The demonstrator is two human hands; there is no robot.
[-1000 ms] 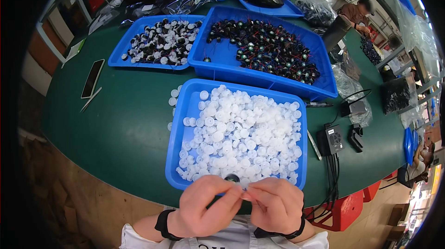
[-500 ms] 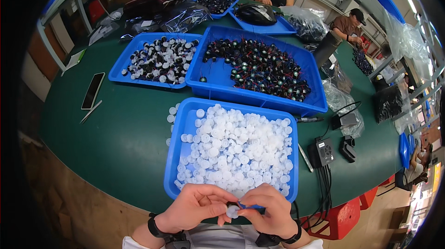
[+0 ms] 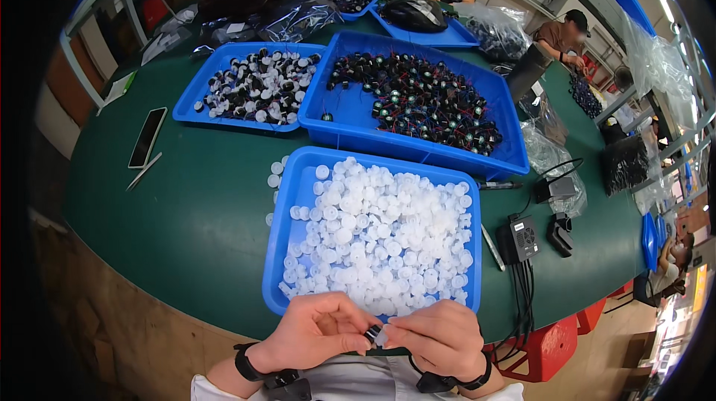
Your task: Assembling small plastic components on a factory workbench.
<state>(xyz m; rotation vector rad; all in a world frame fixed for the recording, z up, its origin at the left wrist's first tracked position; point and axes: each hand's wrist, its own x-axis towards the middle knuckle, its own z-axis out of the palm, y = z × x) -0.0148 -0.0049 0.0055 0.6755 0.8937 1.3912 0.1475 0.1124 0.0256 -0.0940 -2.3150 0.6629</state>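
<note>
I see the left hand (image 3: 317, 334) pinching a small black part (image 3: 371, 331) between its fingertips; the right hand's (image 3: 445, 337) fingers close around the white cap (image 3: 382, 339) against it, just short of the blue tray (image 3: 277, 252).

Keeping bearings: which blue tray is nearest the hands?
The tray heaped solely with whitish plastic pieces, before the left hand and right hand; other trays lie farther away.

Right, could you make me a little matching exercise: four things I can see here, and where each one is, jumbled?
1. Small black part
2. White caps
3. Phone
4. Black box with cables

A. On the green table, right of the nearest blue tray
B. Between left hand and right hand
C. Left side of the table
D. Mostly heaped in that nearest tray

Pairs: 1-B, 2-D, 3-C, 4-A
</note>
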